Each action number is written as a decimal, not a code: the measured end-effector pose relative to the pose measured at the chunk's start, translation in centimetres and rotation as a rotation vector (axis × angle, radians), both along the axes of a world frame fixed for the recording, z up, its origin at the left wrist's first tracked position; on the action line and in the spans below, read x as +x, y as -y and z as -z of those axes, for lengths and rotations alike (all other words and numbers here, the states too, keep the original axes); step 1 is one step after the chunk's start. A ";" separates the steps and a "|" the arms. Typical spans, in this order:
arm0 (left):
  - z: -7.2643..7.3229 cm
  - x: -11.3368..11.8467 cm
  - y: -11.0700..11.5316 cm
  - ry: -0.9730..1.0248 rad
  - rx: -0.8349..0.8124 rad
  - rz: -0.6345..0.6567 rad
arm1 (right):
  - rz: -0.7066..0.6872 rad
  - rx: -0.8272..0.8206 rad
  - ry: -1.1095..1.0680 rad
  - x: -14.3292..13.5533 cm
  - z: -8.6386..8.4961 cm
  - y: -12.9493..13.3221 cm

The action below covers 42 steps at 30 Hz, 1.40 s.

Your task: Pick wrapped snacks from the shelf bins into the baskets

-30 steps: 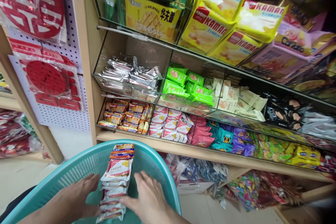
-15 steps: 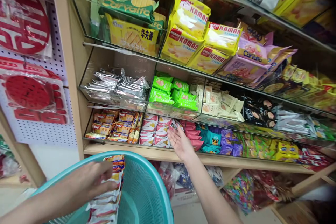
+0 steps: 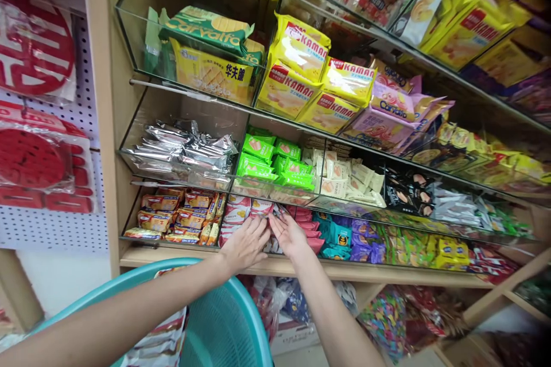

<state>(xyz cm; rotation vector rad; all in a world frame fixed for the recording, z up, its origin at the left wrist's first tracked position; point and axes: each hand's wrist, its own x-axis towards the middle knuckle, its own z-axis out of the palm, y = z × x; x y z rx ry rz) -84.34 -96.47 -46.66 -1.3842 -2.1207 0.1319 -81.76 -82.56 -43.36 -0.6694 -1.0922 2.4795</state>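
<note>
Two hands (image 3: pixel 245 245) (image 3: pixel 293 237) nearly meet over the wooden shelf edge (image 3: pixel 353 271), fingers (image 3: pixel 256 229) half-open, their hold on pink-and-white packets (image 3: pixel 236 214) unclear.

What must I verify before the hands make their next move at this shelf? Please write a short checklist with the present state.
1. Left hand at the pink-and-white packets: ok, over them in the bottom row.
2. Right hand close by: ok, beside the left hand.
3. Firm grip on any packet: cannot tell, the hands hide it.
4. Teal basket near the shelf: ok, in front of it.
5. Stack in the basket fully visible: not ok, the left forearm covers part.
</note>
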 end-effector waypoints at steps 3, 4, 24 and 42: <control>0.4 -0.2 -0.3 0.015 0.022 -0.042 | -0.012 0.006 -0.013 -0.1 -0.2 -0.1; 0.5 -0.3 -0.5 0.029 0.025 -0.048 | -0.013 0.010 -0.018 -0.1 -0.3 -0.2; 1.3 -2.0 -1.2 0.136 0.071 0.000 | 0.012 0.297 -0.155 7.6 -0.3 1.5; -1.5 2.8 6.4 0.913 0.474 0.109 | -0.452 0.537 -0.234 13.7 1.6 2.9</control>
